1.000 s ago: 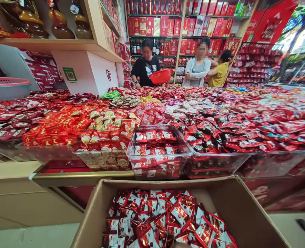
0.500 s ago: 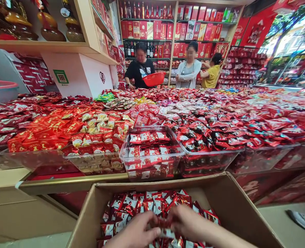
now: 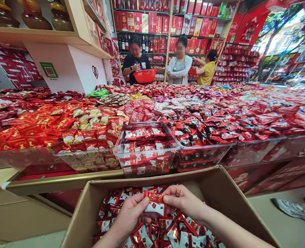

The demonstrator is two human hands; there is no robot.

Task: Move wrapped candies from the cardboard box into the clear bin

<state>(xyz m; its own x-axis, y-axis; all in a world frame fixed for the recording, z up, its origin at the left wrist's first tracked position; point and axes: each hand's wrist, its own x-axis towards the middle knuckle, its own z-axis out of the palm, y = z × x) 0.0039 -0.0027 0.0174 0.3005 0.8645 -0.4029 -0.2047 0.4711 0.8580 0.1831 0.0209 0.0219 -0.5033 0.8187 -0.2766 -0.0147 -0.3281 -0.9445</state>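
Note:
Between my two hands is a small red and white candy packet (image 3: 155,204), stretched level above the pile. The thumb and fingers of my left hand (image 3: 133,210) pinch its left end. My right hand (image 3: 182,199) grips the right end the same way. Below them, a cardboard box (image 3: 227,193) holds many similar packets (image 3: 171,234). Just beyond the box's far edge stands a clear plastic bin (image 3: 147,151) with packets of the same look stacked in rows.
Bins of durian-labelled packets (image 3: 95,134), orange-red packets (image 3: 30,127) and dark red packets (image 3: 193,132) flank the clear bin. Behind the display stand three people, one with a red basket (image 3: 145,75). A shoe (image 3: 294,210) shows on the floor at right.
Both hands have risen from the pile, now holding the packet up in clear view. The person in black has lowered the red basket slightly. My view has shifted a little.

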